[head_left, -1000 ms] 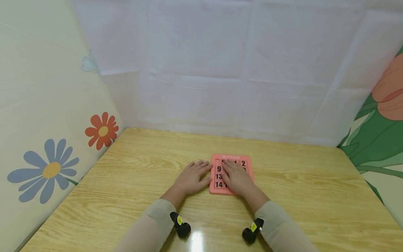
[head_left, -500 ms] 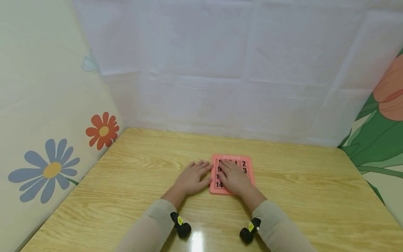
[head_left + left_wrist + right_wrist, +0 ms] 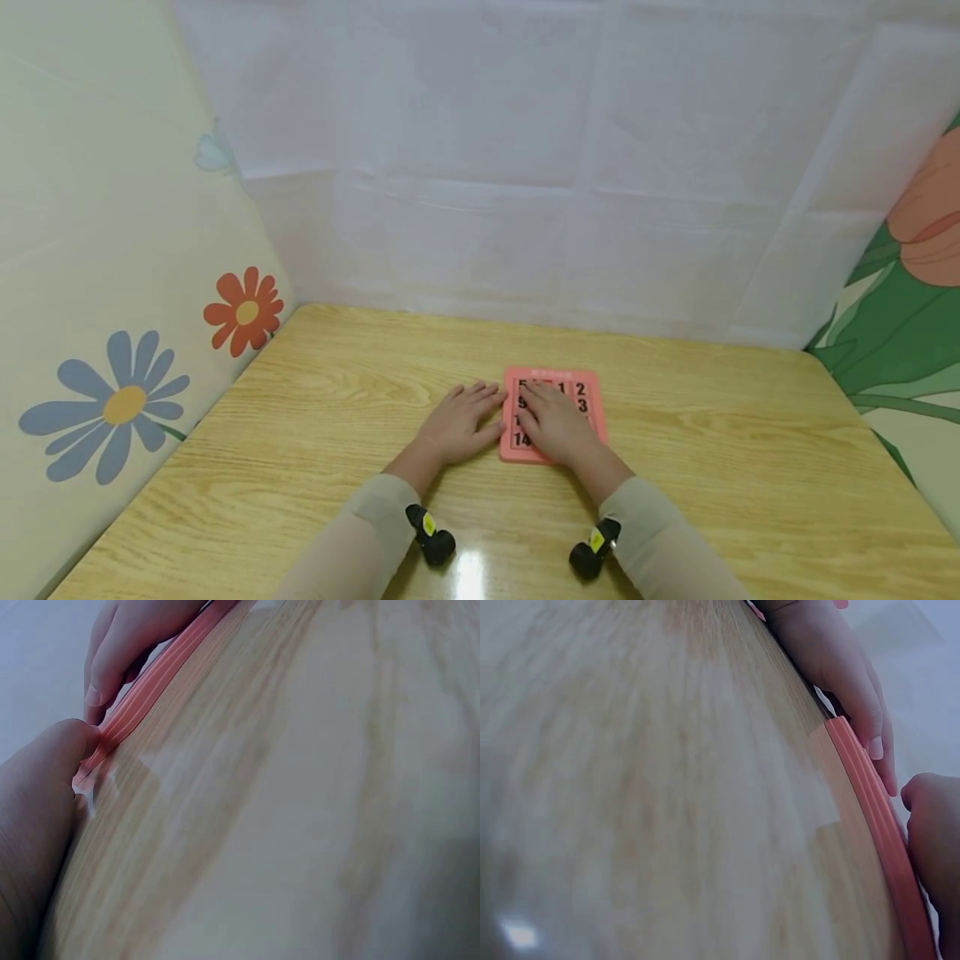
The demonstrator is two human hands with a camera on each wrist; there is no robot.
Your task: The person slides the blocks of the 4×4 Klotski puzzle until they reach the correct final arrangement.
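"Right hand (image 3: 557, 421) and tile 5 (image 3: 522, 385): both had shifted slightly leftward since a second earlier."
"Entered. What stood leftmost?"
"Left hand (image 3: 459, 425), one: its grip was wide and loose, fingers extended, fingertips and thumb touching the left edge of the pink number board (image 3: 551, 373)."
"And the board?"
"One, flat on the wood-grain worktop (image 3: 720, 450), beside the left hand and under the right; numbered tiles (image 3: 581, 389) 1, 2, 3 and 14 showed."
"Rightmost?"
"Right hand: its grip was relaxed, fingers laid across the tiles, several numbers hidden."
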